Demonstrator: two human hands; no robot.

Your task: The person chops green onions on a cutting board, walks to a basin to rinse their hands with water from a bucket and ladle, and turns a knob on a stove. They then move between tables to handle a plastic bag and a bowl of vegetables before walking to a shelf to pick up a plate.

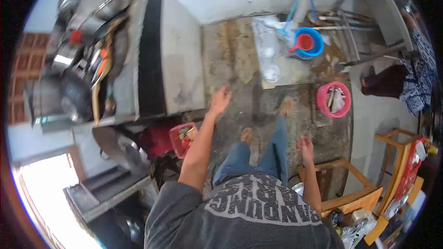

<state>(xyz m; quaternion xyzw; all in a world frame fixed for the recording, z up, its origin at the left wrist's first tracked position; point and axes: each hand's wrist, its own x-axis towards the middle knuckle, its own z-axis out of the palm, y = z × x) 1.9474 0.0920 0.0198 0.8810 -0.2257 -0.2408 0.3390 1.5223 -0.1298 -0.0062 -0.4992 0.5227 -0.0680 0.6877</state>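
Observation:
My left hand [221, 100] hangs in front of me over the floor, its fingers loosely bent and apart, with nothing in it. Lower on the right, my right hand [305, 150] is also loosely open, and no object shows in it. A red basket [177, 144] with small items inside stands left of my left forearm. The pink tub [318, 103] holding pale items is ahead and to the right of my right hand. Beyond it, a red dipper [305, 42] rests in a blue bucket [308, 55].
A counter [150, 50] crowded with pots and utensils runs along the left. Wooden stool frames [350, 198] stand at my right. Another person in a patterned top [419, 76] is at the far right. Worn, stained floor [235, 71] lies ahead.

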